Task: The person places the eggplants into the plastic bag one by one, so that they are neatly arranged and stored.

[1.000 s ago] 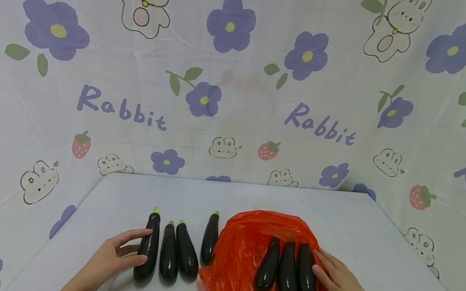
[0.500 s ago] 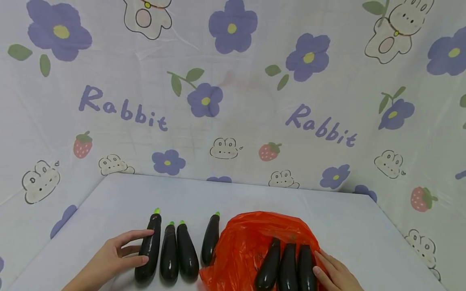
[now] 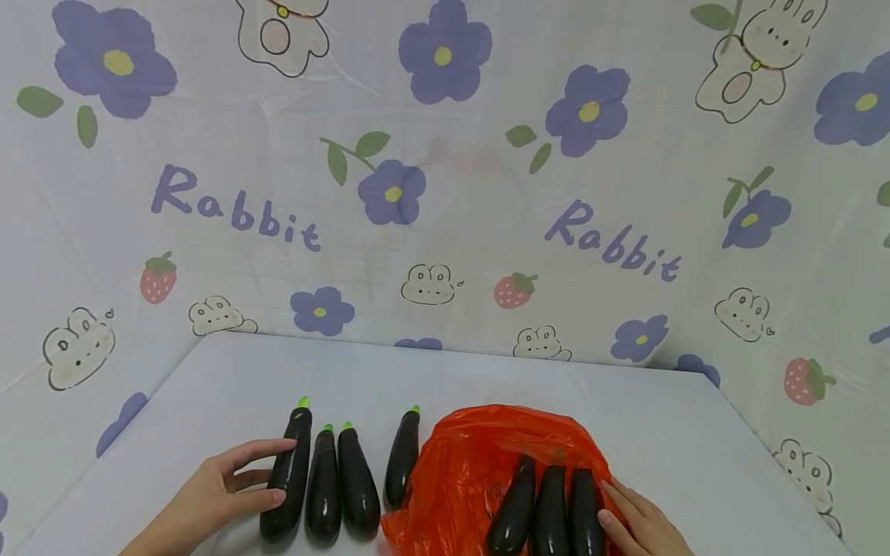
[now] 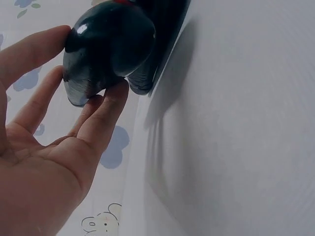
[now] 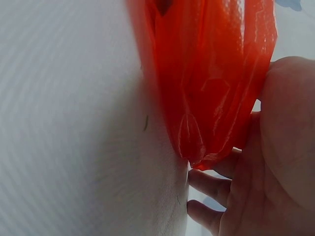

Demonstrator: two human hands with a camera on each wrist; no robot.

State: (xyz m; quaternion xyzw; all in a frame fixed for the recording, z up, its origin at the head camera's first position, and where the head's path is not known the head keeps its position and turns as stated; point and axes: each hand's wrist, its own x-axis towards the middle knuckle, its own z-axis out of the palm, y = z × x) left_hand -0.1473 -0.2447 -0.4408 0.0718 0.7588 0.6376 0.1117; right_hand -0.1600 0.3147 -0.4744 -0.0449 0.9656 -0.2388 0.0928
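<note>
In the head view my left hand (image 3: 229, 486) touches the left side of the leftmost eggplant (image 3: 288, 479), fingertips and thumb spread along it. The left wrist view shows the eggplant's glossy rounded end (image 4: 110, 39) with those fingertips (image 4: 118, 91) against it. Just right of it lie two more eggplants (image 3: 324, 485) with bright green stems. My right hand (image 3: 640, 517) rests against the right side of a red plastic bag (image 3: 452, 455), fingers fairly straight. On the bag lie three eggplants (image 3: 551, 513), the rightmost beside the fingers. In the right wrist view the palm meets the crinkled bag (image 5: 216, 98).
One more eggplant (image 3: 402, 459) lies tilted against the bag's left edge. All of this sits on the front part of a white table (image 3: 348, 371). Behind the table hangs a cloth (image 3: 473, 216) printed with flowers and rabbits.
The leftmost eggplant has shifted slightly right, towards its neighbour, with the left fingertips following. The right hand and the bag have barely moved.
</note>
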